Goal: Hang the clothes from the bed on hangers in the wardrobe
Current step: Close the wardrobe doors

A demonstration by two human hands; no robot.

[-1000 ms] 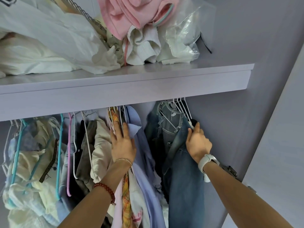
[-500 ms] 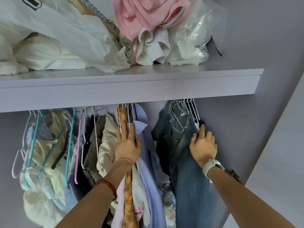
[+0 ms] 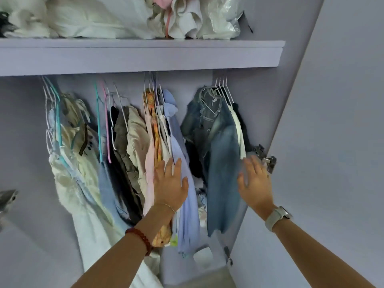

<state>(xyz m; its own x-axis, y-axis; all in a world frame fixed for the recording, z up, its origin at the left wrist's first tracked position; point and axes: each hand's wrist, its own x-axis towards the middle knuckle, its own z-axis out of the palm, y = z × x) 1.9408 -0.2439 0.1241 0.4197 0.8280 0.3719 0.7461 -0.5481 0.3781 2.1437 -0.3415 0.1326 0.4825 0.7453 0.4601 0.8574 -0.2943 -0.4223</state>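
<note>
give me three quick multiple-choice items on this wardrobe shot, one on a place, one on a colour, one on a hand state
1. Where do the faded blue denim jeans hang?
A. at the right end of the row
B. at the left end
C. on the shelf

2. What colour is the shirt under the left hand?
A. red
B. light blue
C. black

3. How is the right hand?
A. fist round a hanger
B. open, fingers spread
C. out of view

Key: 1 A, the jeans hang nearest the wardrobe's side wall; 2 B, the light blue button shirt lies beneath its flat fingers; 3 B, its fingers are straight and grip nothing.
</note>
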